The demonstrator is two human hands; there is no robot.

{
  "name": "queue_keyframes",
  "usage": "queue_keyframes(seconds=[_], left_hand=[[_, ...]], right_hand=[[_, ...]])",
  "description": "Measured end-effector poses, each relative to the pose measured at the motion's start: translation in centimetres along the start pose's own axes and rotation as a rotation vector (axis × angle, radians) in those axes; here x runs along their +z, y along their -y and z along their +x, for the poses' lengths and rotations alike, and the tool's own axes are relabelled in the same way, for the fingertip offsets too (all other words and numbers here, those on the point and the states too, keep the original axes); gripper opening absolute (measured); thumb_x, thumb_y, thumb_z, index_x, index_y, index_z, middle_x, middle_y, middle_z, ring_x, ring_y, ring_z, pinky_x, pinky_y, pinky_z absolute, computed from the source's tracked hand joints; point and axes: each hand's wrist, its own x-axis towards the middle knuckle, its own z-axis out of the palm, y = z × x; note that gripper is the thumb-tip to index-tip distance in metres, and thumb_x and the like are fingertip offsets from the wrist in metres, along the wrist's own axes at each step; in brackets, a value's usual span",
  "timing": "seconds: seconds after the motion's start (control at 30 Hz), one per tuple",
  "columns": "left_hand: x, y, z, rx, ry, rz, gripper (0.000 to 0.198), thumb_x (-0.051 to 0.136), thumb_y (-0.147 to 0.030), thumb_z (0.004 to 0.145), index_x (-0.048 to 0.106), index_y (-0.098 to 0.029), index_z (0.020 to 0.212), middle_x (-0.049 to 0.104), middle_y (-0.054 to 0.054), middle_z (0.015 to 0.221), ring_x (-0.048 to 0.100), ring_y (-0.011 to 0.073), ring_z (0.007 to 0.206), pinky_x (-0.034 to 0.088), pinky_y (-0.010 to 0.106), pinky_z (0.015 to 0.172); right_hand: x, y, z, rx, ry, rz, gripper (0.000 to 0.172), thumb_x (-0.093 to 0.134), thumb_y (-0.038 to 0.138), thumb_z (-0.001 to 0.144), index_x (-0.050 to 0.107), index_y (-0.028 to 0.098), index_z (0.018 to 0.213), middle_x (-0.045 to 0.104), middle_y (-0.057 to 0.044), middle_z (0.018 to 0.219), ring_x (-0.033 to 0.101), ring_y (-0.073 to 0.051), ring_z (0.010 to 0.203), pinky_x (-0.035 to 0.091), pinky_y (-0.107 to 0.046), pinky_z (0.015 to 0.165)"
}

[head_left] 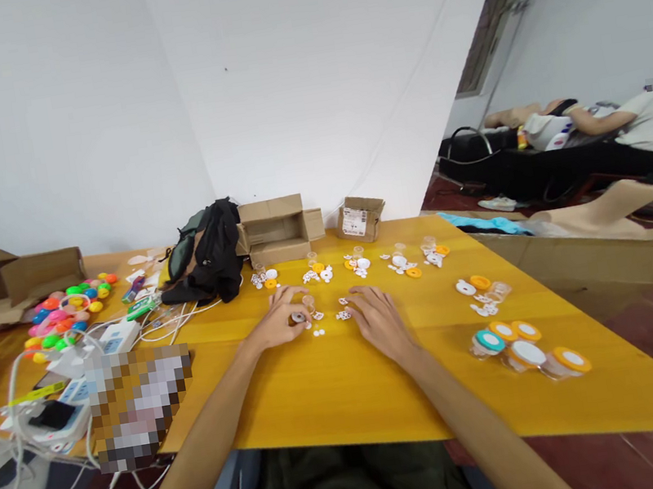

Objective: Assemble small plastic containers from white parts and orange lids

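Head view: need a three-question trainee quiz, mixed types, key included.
1. True or false: the lidded jars stand left of the left hand.
2. What lies beside the middle box, on its left? A) power strip B) lidded jars C) black bag
3. Fill in: small white discs lie on the table between the left hand and the ____.

Key:
1. False; the lidded jars are right of the right hand.
2. C, black bag.
3. Right hand.
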Motion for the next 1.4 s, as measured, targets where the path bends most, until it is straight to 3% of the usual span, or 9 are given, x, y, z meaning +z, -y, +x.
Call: queue_keyframes(seconds=[0.13, 0.37, 0.5, 0.73, 1.07, 1.3, 1.4], left_hand=[[0.1, 0.1, 0.0, -0.003, -0.026, -0.016, 0.015, 0.065, -0.011, 0.076, 0.074, -0.024, 0.074, 0.057, 0.006, 0.129, 0.042, 0.0302, 0.127, 0.028, 0.053, 0.112], [-0.5, 0.5, 0.4, -0.026, -0.12, -0.069, 0.012, 0.064, -0.018, 0.081, 0.072, -0.022, 0.073, 0.057, 0.006, 0.125, 0.047, 0.0263, 0.122, 0.027, 0.048, 0.114], [-0.8, 1.2, 0.4, -0.052, -0.139, -0.101, 0.011, 0.063, -0.019, 0.081, 0.071, -0.021, 0.074, 0.058, 0.007, 0.116, 0.053, 0.0233, 0.112, 0.037, 0.042, 0.108], [-0.7, 1.3, 0.4, -0.049, -0.125, -0.21, 0.012, 0.064, -0.019, 0.08, 0.069, -0.019, 0.07, 0.059, 0.005, 0.099, 0.059, 0.0202, 0.096, 0.045, 0.038, 0.098], [0.0, 1.9, 0.1, -0.022, -0.012, -0.147, 0.011, 0.076, -0.03, 0.078, 0.075, -0.022, 0.071, 0.056, 0.007, 0.108, 0.051, 0.0232, 0.112, 0.036, 0.038, 0.107], [-0.7, 2.7, -0.1, -0.025, 0.041, -0.218, 0.016, 0.076, -0.032, 0.077, 0.074, -0.023, 0.091, 0.058, 0.006, 0.107, 0.054, 0.0216, 0.108, 0.039, 0.037, 0.105], [-0.9, 2.9, -0.1, -0.027, 0.06, -0.252, 0.016, 0.075, -0.028, 0.076, 0.071, -0.021, 0.09, 0.062, 0.006, 0.102, 0.056, 0.0212, 0.103, 0.04, 0.037, 0.102]], right_hand=[[0.0, -0.2, 0.0, 0.01, 0.005, 0.01, 0.023, 0.045, 0.024, 0.097, 0.067, 0.024, 0.101, 0.067, -0.01, 0.109, 0.059, -0.026, 0.101, 0.046, -0.039, 0.082], [0.3, 1.6, 0.2, -0.109, 0.051, 0.016, 0.021, 0.048, 0.022, 0.096, 0.068, 0.025, 0.1, 0.066, -0.01, 0.113, 0.057, -0.026, 0.105, 0.045, -0.039, 0.084], [0.2, 1.7, 0.1, -0.13, 0.056, 0.003, 0.02, 0.048, 0.021, 0.095, 0.068, 0.025, 0.098, 0.066, -0.01, 0.113, 0.057, -0.026, 0.106, 0.046, -0.04, 0.084], [0.2, 1.7, 0.1, -0.15, 0.045, -0.009, 0.019, 0.048, 0.02, 0.095, 0.067, 0.024, 0.096, 0.066, -0.01, 0.111, 0.058, -0.025, 0.104, 0.047, -0.039, 0.082], [0.1, 1.8, 0.2, -0.177, 0.063, -0.039, 0.02, 0.047, 0.019, 0.095, 0.067, 0.023, 0.095, 0.066, -0.01, 0.11, 0.057, -0.025, 0.103, 0.046, -0.038, 0.082], [0.1, 1.8, 0.3, -0.168, 0.049, -0.046, 0.02, 0.047, 0.017, 0.095, 0.066, 0.023, 0.095, 0.066, -0.01, 0.109, 0.056, -0.025, 0.102, 0.045, -0.038, 0.082], [0.1, 1.7, 0.3, -0.169, 0.044, -0.037, 0.019, 0.047, 0.017, 0.095, 0.066, 0.023, 0.095, 0.065, -0.01, 0.109, 0.056, -0.025, 0.103, 0.045, -0.038, 0.082]])
